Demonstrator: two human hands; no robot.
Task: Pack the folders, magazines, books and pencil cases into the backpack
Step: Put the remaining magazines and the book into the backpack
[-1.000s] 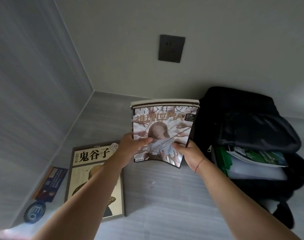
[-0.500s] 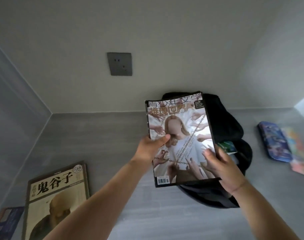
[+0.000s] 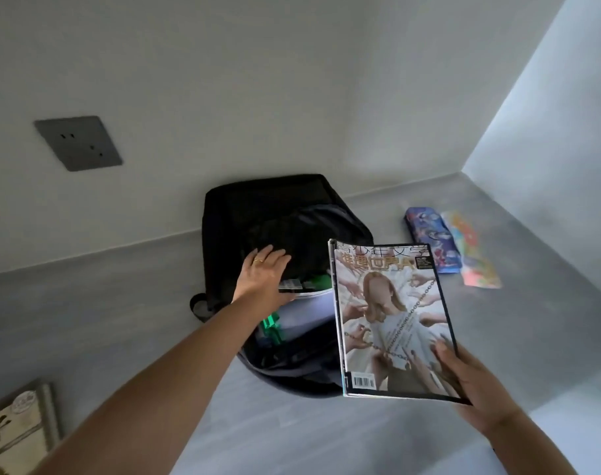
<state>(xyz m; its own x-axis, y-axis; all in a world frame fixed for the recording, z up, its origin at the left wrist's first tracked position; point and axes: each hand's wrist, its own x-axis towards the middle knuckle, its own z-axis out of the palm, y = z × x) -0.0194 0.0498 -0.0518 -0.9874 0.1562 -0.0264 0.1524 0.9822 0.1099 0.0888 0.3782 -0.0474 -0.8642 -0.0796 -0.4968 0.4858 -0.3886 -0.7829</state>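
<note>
A black backpack (image 3: pixel 258 214) lies open on the grey surface against the wall, with a green folder (image 3: pixel 273 329) and white papers inside. My left hand (image 3: pixel 263 274) lies with straight fingers on the backpack's upper flap at the opening. My right hand (image 3: pixel 470 382) grips the lower right corner of a magazine (image 3: pixel 391 320) with a pale figure on its cover, held just right of the opening. Two pencil cases lie at the right: a blue one (image 3: pixel 429 238) and a colourful one (image 3: pixel 474 252).
A tan book (image 3: pixel 14 433) with large black characters lies at the lower left edge. A dark wall socket (image 3: pixel 78 142) is on the back wall. Walls close the surface at the back and right.
My left hand let go of the magazine and moved onto the backpack's flap. My right hand alone now holds the magazine, shifted right. The view swung right, showing more of the backpack's inside.
</note>
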